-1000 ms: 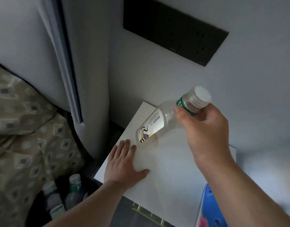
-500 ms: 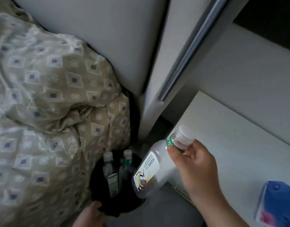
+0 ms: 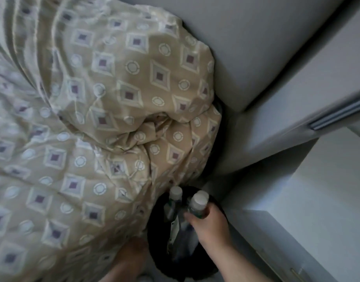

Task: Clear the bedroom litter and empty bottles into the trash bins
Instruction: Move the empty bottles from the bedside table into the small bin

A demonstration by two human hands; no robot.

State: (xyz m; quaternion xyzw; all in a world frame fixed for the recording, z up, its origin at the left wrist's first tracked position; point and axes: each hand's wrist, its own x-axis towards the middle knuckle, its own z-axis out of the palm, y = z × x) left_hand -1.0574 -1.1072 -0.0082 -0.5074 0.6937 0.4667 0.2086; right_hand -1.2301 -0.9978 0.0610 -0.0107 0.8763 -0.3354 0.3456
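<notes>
A black trash bin (image 3: 154, 249) stands on the floor between the bed and the nightstand. My right hand (image 3: 210, 226) grips a clear plastic bottle with a white cap (image 3: 197, 202) by its neck, and the bottle's body reaches down inside the bin. Another white-capped bottle (image 3: 175, 197) stands upright in the bin just left of it. My left hand (image 3: 132, 251) rests at the bin's left rim against the bedding; it is blurred, and its fingers do not show clearly.
A beige quilt (image 3: 83, 139) with a diamond pattern covers the bed on the left and hangs beside the bin. The grey padded headboard (image 3: 256, 47) is at the top. A white nightstand (image 3: 327, 200) stands close on the right.
The view swung from the nightstand down to the bin. My right hand carried the bottle down into the bin. My left hand left the nightstand top and went to the bin's rim.
</notes>
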